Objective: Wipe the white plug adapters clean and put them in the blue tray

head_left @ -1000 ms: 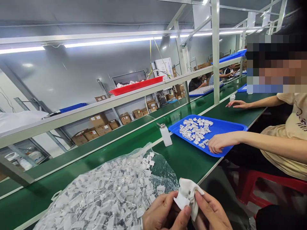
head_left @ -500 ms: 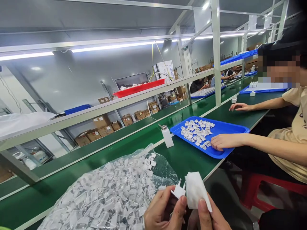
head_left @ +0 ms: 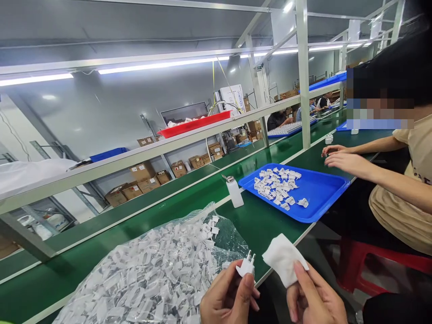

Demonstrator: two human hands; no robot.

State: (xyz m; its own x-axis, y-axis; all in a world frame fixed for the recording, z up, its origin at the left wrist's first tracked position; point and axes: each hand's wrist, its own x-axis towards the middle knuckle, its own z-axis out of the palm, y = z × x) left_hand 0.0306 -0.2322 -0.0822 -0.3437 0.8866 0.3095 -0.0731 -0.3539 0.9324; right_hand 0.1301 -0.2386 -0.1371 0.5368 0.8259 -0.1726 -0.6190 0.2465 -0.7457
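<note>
Between the thumb and fingers of my left hand [head_left: 229, 294] is a small white plug housing [head_left: 246, 266], its two metal pins pointing up. My right hand [head_left: 313, 294] pinches a folded white wiping cloth [head_left: 284, 260] by its lower right corner. The cloth and the plug are apart, with a gap of green bench between them. Left of my hands lies a clear plastic bag [head_left: 232, 238] spilling over with a large heap of white plug parts [head_left: 151, 265].
A blue tray [head_left: 320, 193] holding several white plug parts sits ahead. Beside it stands a white dispenser bottle [head_left: 235, 192]. A co-worker's hands [head_left: 351, 162] are beyond the tray. A red stool [head_left: 361, 265] is at right; a red tray [head_left: 195, 125] rests on the shelf.
My right hand has drawn the cloth away from the plug, rightward. My left hand has turned the plug slightly. The co-worker's hand has left the blue tray, where one part now lies apart.
</note>
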